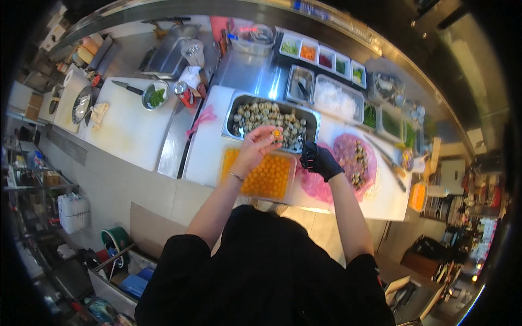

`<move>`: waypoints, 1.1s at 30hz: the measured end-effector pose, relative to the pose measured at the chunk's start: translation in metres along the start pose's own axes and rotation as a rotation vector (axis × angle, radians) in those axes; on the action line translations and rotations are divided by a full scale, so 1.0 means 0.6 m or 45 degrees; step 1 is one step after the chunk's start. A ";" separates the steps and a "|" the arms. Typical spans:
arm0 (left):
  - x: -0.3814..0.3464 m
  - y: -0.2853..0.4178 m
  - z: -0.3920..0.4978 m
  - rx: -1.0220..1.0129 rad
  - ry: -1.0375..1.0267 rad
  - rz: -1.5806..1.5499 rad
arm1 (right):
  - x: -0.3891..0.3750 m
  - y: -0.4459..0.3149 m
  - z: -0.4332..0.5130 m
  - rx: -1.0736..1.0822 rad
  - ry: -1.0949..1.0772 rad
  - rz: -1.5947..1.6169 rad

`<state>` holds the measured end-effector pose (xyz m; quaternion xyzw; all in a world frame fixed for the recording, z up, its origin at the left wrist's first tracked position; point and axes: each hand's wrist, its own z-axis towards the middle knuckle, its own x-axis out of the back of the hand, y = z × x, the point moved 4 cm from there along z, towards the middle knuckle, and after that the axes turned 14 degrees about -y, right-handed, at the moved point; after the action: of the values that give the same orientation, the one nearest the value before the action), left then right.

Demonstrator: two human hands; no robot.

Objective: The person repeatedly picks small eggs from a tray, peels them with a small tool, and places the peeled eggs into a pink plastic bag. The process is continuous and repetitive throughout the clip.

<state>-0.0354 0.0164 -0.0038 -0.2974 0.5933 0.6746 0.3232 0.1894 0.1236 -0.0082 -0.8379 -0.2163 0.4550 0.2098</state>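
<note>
In my bare left hand (255,146) is an opened quail egg (277,133), held at the fingertips with its orange yolk showing inside the shell. To its right, my right hand (321,161) wears a black glove with the fingers curled; whether it grips something dark is unclear. Behind both hands, a steel pan (313,122) holds many speckled quail eggshells (261,112). Below my left hand is a clear plastic container (293,173) full of yolks (267,179). A pink plastic bag (316,185) with speckled quail eggs (360,163) lies beside my right hand.
Under these things is a white cutting board (204,159). Knives (389,165) lie at its right. Farther back are a tub of white shreds (334,98) and small garnish containers (308,52). Leftward, another board (130,126) bears a knife (127,87) and a steel bowl (155,95).
</note>
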 end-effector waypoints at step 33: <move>-0.207 -0.362 0.140 0.049 0.050 2.391 | 0.191 0.228 -0.237 0.405 0.358 -0.786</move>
<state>0.2108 0.1083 -0.0284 0.2971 0.6068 0.6443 -0.3584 0.3908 0.0528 -0.0893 -0.7444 -0.3545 0.2788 0.4923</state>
